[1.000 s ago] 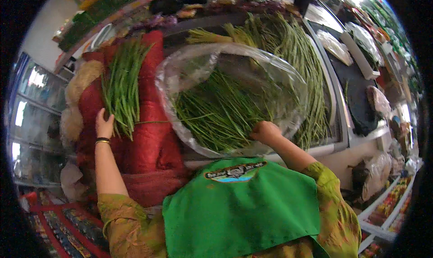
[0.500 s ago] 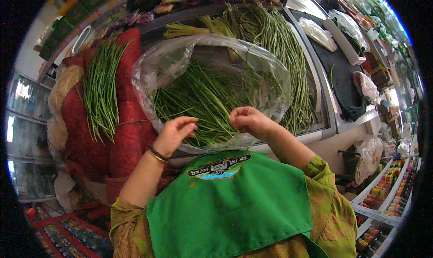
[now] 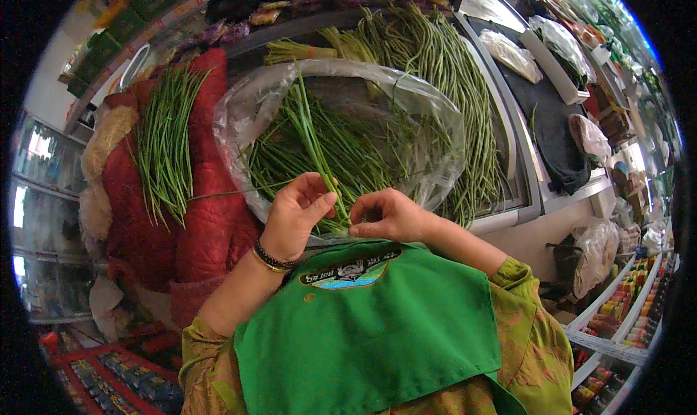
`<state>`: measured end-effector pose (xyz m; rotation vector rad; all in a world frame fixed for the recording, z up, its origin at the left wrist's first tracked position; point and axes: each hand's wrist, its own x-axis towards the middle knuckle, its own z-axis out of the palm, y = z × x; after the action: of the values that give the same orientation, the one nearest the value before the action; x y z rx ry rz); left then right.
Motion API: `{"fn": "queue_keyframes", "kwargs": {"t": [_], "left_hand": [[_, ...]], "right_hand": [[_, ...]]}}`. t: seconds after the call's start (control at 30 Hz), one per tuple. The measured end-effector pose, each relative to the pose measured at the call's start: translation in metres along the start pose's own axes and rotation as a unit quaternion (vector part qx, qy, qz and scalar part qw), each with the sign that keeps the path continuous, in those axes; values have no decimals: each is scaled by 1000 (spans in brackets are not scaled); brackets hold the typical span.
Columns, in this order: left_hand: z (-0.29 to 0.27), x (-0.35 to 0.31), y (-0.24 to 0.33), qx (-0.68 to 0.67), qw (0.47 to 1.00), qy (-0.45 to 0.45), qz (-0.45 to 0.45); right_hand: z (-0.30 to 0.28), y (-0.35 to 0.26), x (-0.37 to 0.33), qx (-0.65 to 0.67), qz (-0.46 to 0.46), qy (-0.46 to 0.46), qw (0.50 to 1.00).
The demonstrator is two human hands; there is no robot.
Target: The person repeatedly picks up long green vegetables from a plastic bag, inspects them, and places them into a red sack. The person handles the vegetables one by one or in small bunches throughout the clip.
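My left hand (image 3: 289,217) is closed around a few long green chives (image 3: 311,128), their tips pointing away from me over the bag. Close beside it, my right hand (image 3: 392,215) pinches at the lower ends of the same stems; its fingertips partly hide what they grip. Both hands are over the near side of a clear plastic bag (image 3: 236,99) with its mouth spread wide. A loose heap of chives (image 3: 363,143) fills the bag. To the left, a sorted bundle of chives (image 3: 165,135) lies on a red quilted cloth (image 3: 207,175).
Long beans (image 3: 461,81) are piled behind and right of the bag. Bundled pale green stalks (image 3: 298,50) lie behind it. Farther right stand a dark surface with plastic-wrapped produce (image 3: 508,53) and shelves of small bottles (image 3: 621,291). A green apron (image 3: 370,328) covers my front.
My left hand has moved right and now holds a few chives upright over the bag. My right hand has come nearer and lower, to their bottom ends.
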<state>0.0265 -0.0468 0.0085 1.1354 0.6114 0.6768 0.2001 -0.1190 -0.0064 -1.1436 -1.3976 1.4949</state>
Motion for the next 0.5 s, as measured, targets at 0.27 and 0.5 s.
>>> {"fn": "queue_keyframes", "kwargs": {"t": [0.27,0.5], "left_hand": [[4,0,-2,12,999,0,33],[-7,6,-19,10,998,46,47]], "right_hand": [[1,11,4,127,49,101,986],[-3,16,4,-139,37,169,975]]}}
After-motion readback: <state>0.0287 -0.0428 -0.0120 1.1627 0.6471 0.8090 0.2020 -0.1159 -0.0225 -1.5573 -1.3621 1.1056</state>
